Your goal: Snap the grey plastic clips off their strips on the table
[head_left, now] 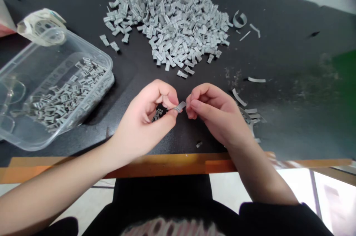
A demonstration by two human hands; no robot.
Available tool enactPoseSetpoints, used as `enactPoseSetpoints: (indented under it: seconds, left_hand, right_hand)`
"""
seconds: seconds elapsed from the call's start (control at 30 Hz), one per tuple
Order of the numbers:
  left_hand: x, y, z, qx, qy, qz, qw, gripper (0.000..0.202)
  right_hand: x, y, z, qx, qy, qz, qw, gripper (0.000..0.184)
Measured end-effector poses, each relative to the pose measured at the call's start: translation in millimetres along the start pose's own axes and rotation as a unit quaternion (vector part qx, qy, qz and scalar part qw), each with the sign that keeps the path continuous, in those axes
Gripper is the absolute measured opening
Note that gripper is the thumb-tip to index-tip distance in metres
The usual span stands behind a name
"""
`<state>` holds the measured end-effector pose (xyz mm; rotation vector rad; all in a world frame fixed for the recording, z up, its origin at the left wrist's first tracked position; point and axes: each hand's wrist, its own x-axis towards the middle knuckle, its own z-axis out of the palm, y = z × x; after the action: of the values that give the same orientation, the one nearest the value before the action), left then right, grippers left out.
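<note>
My left hand (147, 117) and my right hand (214, 112) meet over the near edge of a black table (292, 117). Both pinch one small grey plastic piece (180, 107) between their fingertips. More small grey pieces (158, 114) lie in the curl of my left palm. A big heap of the same grey pieces (172, 17) sits farther back on the table, beyond my hands.
A clear plastic tub (55, 87) with several grey pieces in it stands at the left. Thin grey strips (244, 106) lie scattered to the right of my hands. A roll of labels (41, 25) rests on the tub's far corner. The table's wooden front edge (167, 165) runs under my wrists.
</note>
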<state>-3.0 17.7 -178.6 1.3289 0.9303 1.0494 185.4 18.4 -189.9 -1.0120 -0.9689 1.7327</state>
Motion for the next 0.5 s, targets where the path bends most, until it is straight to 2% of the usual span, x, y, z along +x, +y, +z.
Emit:
enactPoseSetpoints:
  seconds: [0.27,0.37,0.5]
  left_hand:
    - [-3.3,1.6,3.6,-0.041,-0.032,-0.016,0.999,0.014]
    - [-4.7,2.0,3.7,-0.024,-0.034,-0.007,0.999,0.015]
    - [-7.8,-1.2,2.2,0.028,-0.021,0.041,0.999,0.018]
  right_hand:
    - [-0.9,-3.3,-0.9,-0.022,0.001,0.001,1.000,0.012]
    - [-1.7,-5.1,-1.4,-0.051,0.004,-0.026,0.998,0.011]
    - [-3.4,-10.0,-0.4,-0.098,0.013,-0.079,0.992,0.011]
